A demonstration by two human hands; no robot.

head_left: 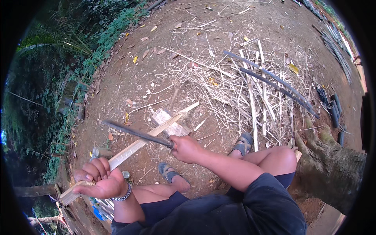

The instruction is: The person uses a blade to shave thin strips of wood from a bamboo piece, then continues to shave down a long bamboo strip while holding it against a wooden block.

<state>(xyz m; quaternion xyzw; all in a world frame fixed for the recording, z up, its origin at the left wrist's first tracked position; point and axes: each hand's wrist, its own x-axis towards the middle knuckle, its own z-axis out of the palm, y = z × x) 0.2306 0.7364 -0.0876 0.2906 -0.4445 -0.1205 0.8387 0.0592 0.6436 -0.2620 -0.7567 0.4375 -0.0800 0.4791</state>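
My left hand point(101, 181), with a braided bracelet at its wrist, is closed round the near end of a long pale bamboo strip point(127, 152). The strip slants away to the upper right, its far part lying over a wooden block point(179, 129) on the ground. In my right hand point(188, 149) is the handle of a machete point(131, 131). Its dark blade points left and crosses above the strip, near the middle; whether the two touch, I cannot tell.
A heap of thin shavings and split strips point(223, 92) covers the ground ahead, with two dark bamboo lengths point(270, 78) on it. Dark tubes point(333, 111) lie at the right, beside a tree trunk point(329, 172). Green plants point(94, 51) border the left. My sandalled feet are below the block.
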